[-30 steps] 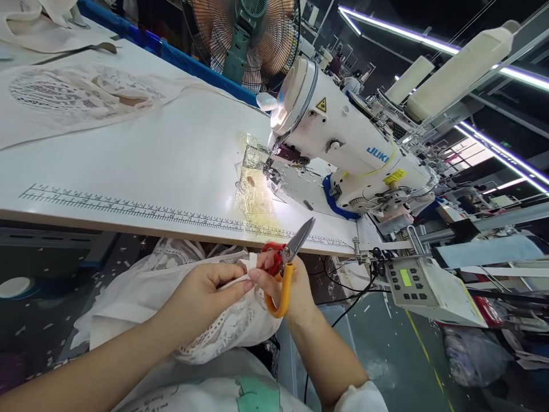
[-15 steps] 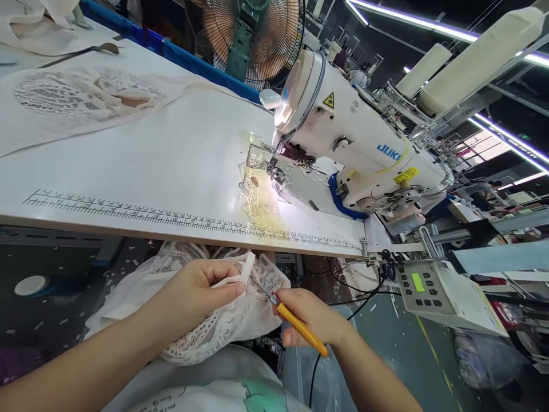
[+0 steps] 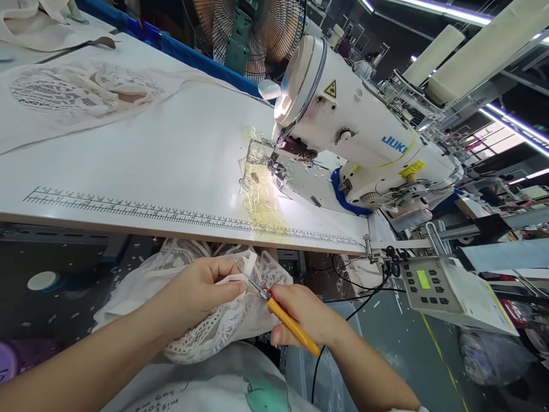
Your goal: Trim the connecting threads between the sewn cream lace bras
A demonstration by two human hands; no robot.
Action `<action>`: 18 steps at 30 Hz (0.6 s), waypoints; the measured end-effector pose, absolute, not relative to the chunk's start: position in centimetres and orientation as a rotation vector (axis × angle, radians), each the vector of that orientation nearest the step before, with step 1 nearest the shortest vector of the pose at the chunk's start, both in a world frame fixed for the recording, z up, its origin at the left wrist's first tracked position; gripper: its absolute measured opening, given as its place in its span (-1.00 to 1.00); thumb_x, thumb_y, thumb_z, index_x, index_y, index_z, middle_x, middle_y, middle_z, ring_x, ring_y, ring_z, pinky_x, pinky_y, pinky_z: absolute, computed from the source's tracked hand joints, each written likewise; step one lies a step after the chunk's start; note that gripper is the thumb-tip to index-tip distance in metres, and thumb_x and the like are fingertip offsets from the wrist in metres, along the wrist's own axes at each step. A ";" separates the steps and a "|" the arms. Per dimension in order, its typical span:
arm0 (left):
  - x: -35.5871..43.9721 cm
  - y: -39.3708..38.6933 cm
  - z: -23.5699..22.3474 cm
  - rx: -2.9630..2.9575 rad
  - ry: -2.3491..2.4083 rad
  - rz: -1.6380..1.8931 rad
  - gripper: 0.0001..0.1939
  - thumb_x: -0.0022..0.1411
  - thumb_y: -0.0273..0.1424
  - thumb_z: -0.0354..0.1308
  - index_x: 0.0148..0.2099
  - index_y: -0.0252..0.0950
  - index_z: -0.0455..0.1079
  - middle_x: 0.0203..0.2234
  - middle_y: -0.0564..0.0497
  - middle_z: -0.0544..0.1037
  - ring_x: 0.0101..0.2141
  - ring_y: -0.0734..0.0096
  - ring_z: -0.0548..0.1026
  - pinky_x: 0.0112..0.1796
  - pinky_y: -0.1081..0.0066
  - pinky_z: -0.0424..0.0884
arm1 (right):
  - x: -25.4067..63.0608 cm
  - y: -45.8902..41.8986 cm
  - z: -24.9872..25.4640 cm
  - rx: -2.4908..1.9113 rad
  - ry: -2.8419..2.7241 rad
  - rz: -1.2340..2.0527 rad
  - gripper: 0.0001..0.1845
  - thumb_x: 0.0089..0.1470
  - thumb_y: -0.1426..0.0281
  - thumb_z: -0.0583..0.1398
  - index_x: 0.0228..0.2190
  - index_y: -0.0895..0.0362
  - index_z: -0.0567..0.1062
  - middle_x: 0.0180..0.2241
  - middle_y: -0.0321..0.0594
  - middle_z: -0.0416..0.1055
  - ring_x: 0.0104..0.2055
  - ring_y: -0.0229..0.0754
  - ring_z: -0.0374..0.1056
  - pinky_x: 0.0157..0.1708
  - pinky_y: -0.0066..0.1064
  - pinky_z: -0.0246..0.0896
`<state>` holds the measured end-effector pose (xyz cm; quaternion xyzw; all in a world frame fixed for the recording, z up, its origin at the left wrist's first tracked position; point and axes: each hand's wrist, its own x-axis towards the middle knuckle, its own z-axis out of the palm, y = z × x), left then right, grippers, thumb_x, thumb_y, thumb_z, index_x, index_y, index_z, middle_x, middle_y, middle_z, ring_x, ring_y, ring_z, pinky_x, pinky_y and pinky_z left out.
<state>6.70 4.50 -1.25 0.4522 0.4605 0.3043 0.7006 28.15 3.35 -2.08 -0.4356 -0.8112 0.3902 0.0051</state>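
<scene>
In my lap, just under the table edge, lies a white lace garment. My left hand is closed, pinching a narrow white strip of it between thumb and fingers. Wrapped around orange-handled scissors, my right hand points their metal blades up and left. The blade tips meet the strip right beside my left fingertips. Part of the scissors' grip is hidden inside the right hand.
Above my hands is a white sewing table with a printed ruler along its front edge. A sewing machine stands on its right, a control box below. Another lace garment lies at left; a fan stands behind.
My right hand has shifted a little left, bringing the scissor blades onto the strip by my left fingers. The left hand keeps its pinch. The view has turned slightly.
</scene>
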 end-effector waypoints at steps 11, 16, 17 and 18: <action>6.3 4.6 -1.6 0.967 1.044 0.552 -0.72 -0.09 -0.23 0.17 -0.60 -0.30 0.22 -0.66 0.17 0.19 -0.57 0.54 0.13 -0.51 0.53 0.07 | 27.9 3.0 -2.4 -1.441 -2.377 1.333 -0.27 -0.23 -0.35 -0.06 -0.59 0.11 0.11 -0.64 -0.38 0.04 -0.59 -0.35 -0.03 -0.59 -0.49 -0.17; 6.2 4.4 -1.9 0.992 1.066 0.590 -0.70 -0.08 -0.24 0.17 -0.63 -0.30 0.18 -0.68 0.18 0.20 -0.59 0.55 0.14 -0.54 0.54 0.08 | 27.4 2.8 -2.6 -1.456 -2.315 1.334 -0.30 -0.19 -0.32 -0.06 -0.63 0.11 0.09 -0.66 -0.41 0.00 -0.61 -0.37 -0.09 -0.62 -0.51 -0.17; 6.2 4.3 -2.0 1.004 1.070 0.604 -0.70 -0.07 -0.25 0.17 -0.63 -0.30 0.18 -0.68 0.18 0.20 -0.59 0.55 0.14 -0.54 0.55 0.08 | 27.4 2.7 -2.7 -1.452 -2.304 1.338 -0.31 -0.18 -0.31 -0.04 -0.63 0.11 0.09 -0.66 -0.41 0.00 -0.61 -0.38 -0.09 -0.62 -0.51 -0.16; 6.2 4.2 -1.9 1.012 1.069 0.611 -0.71 -0.07 -0.25 0.17 -0.63 -0.30 0.19 -0.68 0.17 0.20 -0.59 0.55 0.14 -0.55 0.54 0.09 | 27.3 2.6 -2.8 -1.446 -2.293 1.343 -0.32 -0.18 -0.29 -0.01 -0.63 0.11 0.10 -0.66 -0.41 0.01 -0.60 -0.38 -0.09 -0.63 -0.52 -0.16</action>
